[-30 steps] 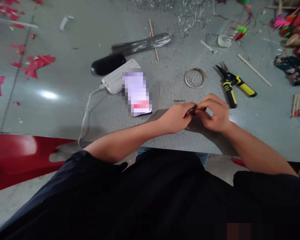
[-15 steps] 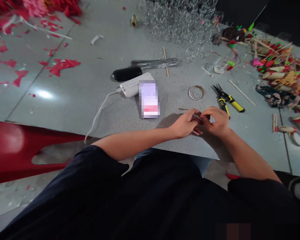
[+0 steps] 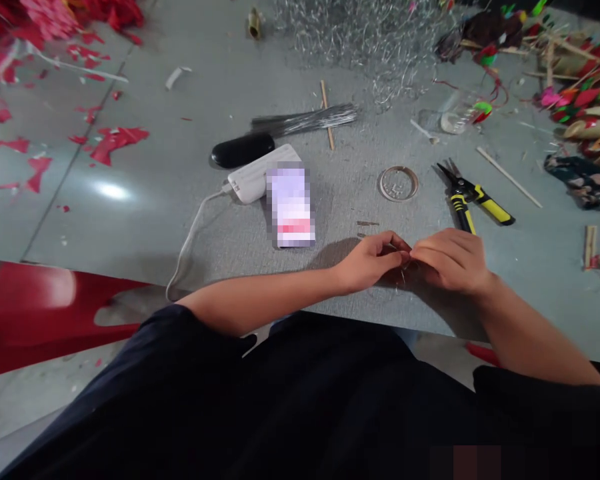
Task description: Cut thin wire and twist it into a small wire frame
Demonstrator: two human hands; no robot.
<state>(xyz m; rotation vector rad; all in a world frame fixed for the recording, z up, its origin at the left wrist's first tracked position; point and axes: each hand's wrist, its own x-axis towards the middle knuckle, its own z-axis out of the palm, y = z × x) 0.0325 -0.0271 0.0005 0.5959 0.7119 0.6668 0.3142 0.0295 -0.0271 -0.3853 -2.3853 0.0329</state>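
My left hand (image 3: 373, 261) and my right hand (image 3: 453, 260) meet fingertip to fingertip just above the table near its front edge. Both are closed in a pinch on a thin wire (image 3: 403, 275), whose fine ends stick out below the fingers; most of it is hidden. Beyond my right hand lie pliers (image 3: 473, 193) with black and yellow handles, their jaws apart. A round ring-shaped dish (image 3: 399, 184) with small clear bits inside rests past my fingertips. Small brown slivers (image 3: 367, 223) lie beside my left hand.
A phone (image 3: 291, 205) leans on a white power bank (image 3: 265, 173) with a cable. Behind them are a black case (image 3: 243, 151) and a bundle of straight wires (image 3: 310, 119). Tangled wire (image 3: 355, 40) is heaped at the back; red scraps (image 3: 120, 143) lie left.
My right hand has turned over, its back now upward, and shifted slightly right. The wire between the hands shows less. The whole view has shifted a little.
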